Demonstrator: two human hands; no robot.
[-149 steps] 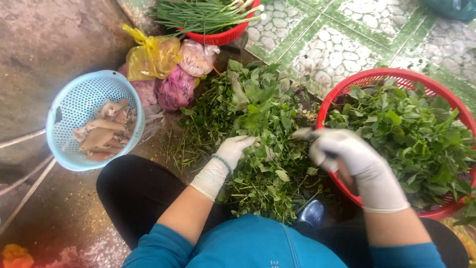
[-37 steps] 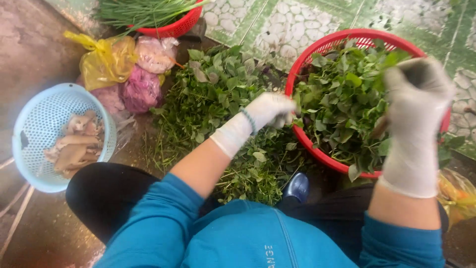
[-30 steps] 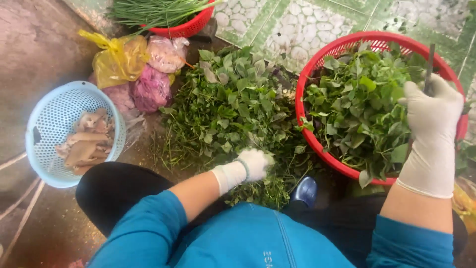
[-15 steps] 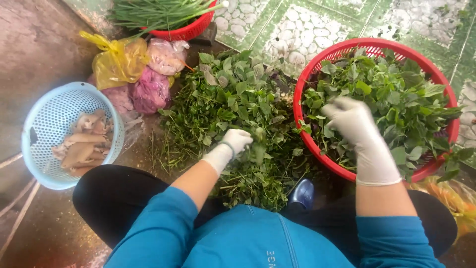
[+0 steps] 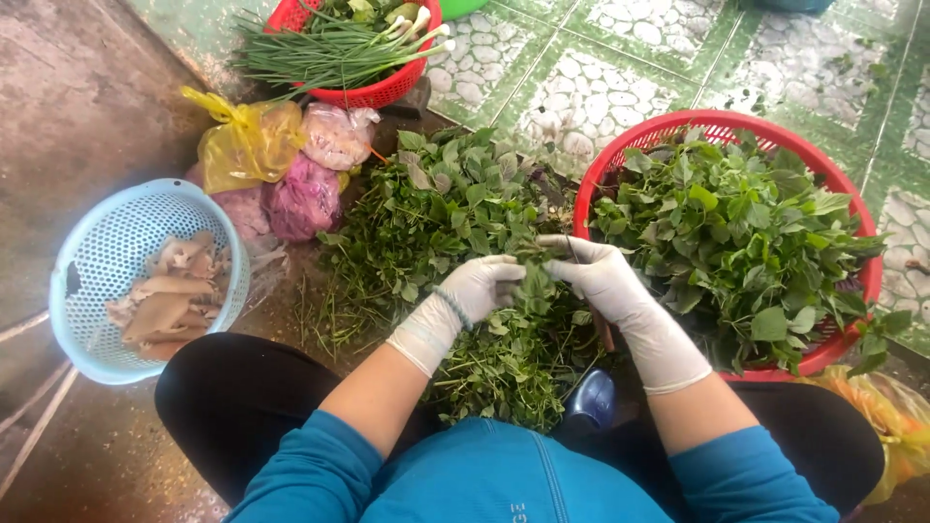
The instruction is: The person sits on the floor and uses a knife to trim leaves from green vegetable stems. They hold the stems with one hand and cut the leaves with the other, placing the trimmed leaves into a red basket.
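A heap of leafy green herbs lies on the floor in front of me. My left hand, in a white glove, grips a sprig of herbs over the heap. My right hand, also gloved, pinches the same sprig from the right, close to the left hand. Just right of the hands stands a red basket full of picked green leaves.
A light blue basket with pale pieces sits at the left. Yellow and pink plastic bags lie behind the heap. Another red basket with spring onions stands at the back. An orange bag lies at my right knee.
My right hand came back from the red basket to the herb heap and now meets the left hand on a sprig. The left hand rose slightly.
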